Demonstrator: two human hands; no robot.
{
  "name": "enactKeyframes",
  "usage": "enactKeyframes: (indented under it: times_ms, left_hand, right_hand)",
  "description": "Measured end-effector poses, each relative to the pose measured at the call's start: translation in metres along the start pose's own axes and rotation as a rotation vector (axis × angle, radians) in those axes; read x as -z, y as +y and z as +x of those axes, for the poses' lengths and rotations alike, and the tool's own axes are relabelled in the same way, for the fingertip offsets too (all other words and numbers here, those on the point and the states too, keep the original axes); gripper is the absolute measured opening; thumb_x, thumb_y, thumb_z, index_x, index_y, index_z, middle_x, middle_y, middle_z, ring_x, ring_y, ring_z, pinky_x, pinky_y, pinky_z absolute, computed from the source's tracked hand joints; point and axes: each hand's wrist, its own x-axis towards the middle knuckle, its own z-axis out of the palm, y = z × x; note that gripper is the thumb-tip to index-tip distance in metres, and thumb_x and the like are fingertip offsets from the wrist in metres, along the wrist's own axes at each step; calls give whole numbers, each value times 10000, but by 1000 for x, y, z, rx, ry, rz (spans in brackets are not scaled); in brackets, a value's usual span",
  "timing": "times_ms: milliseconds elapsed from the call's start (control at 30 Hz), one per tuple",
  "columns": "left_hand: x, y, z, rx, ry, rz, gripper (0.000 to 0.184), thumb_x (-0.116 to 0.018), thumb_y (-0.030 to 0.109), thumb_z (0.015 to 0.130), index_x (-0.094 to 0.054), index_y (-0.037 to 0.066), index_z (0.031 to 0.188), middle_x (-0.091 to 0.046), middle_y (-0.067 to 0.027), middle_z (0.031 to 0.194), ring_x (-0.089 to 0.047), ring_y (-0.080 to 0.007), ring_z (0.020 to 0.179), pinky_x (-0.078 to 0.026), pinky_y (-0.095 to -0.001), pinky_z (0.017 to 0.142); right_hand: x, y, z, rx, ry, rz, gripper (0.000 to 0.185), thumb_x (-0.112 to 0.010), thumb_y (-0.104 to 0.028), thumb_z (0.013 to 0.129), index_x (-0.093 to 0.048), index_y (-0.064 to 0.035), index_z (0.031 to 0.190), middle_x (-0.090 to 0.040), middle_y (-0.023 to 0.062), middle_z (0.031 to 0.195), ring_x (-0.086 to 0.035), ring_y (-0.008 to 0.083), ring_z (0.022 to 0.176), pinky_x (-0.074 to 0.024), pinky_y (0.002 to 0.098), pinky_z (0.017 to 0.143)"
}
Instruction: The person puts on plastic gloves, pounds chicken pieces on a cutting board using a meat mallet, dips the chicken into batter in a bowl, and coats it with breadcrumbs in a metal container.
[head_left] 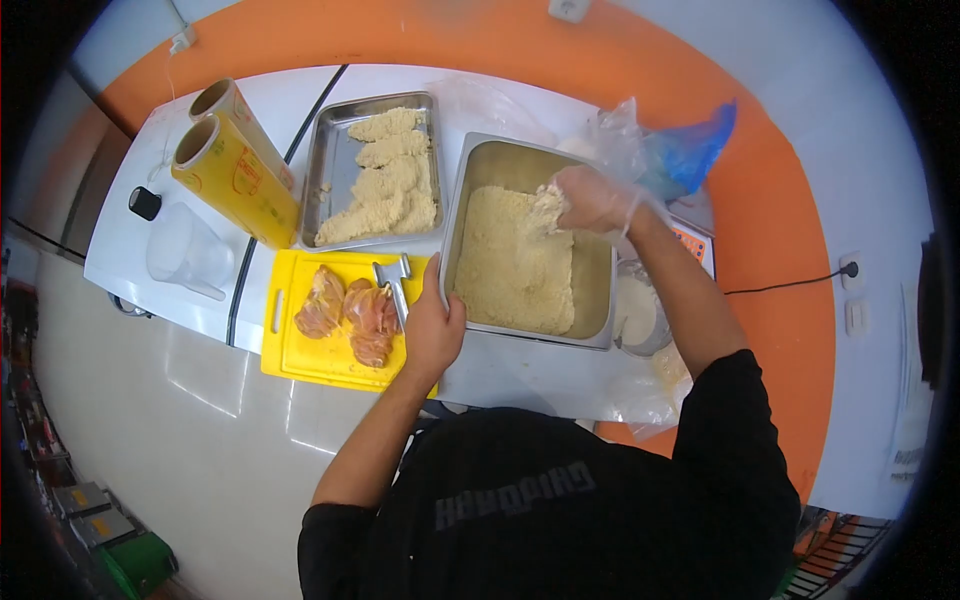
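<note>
A deep steel pan [612, 290] holds a bed of pale breading crumbs [515, 265]. My left hand [435, 325] grips the pan's left wall near its front corner, thumb outside. In a clear plastic glove, my right hand [595, 200] is closed over the pan's far right part. From its fingers sticks out a crumb-coated piece of meat [546, 210], partly hidden by the hand. Raw chicken pieces [370, 315] lie on a yellow cutting board [285, 345] beside my left hand. A metal meat mallet [392, 275] rests on the board too.
Behind the board, a shallow steel tray [338, 175] carries several breaded pieces [390, 180]. Two yellow wrap rolls [235, 180] and a clear plastic jug [188, 250] stand left. On the right are a bowl of white powder [640, 312], a scale [690, 240] and plastic bags [690, 150].
</note>
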Motion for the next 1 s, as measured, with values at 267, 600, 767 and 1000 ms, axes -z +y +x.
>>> enactKeyframes:
  times_ms: [267,600,767,1000]
  left_hand:
    - [14,-37,-25,-14,131,-193,552,-508,176,969,-283,-29,1429,-396,-251,1425,-483,-363,1242,-361,-399,1054]
    - [85,-86,-145,134,452,-126,467,-478,93,951,-383,20,1402,-467,-150,1392,-459,-265,1258,-413,-387,970]
    - [87,-165,-245,384,630,-7,465,-483,79,939,-393,10,1389,-442,-155,1404,-410,-285,1292,-394,-392,983]
    - [59,-249,-362,648,340,420,479,-540,111,911,-405,-42,1344,-475,-225,1329,-414,-382,1253,-323,-454,1054]
  right_hand:
    - [78,-17,-28,-16,288,54,342,-632,-119,705,-657,-16,1030,-663,210,964,-620,363,965,-449,441,914]
    - [45,-13,3,-33,354,158,282,-633,-164,735,-672,-54,991,-657,209,987,-615,357,994,-482,429,844]
    - [-41,-41,-38,-92,87,99,328,-655,-202,767,-644,-43,1053,-647,210,1058,-618,359,1006,-493,433,866]
    - [-130,-58,-54,-133,-432,-12,492,-638,-408,799,-670,67,924,-658,252,973,-637,354,972,-498,407,848]
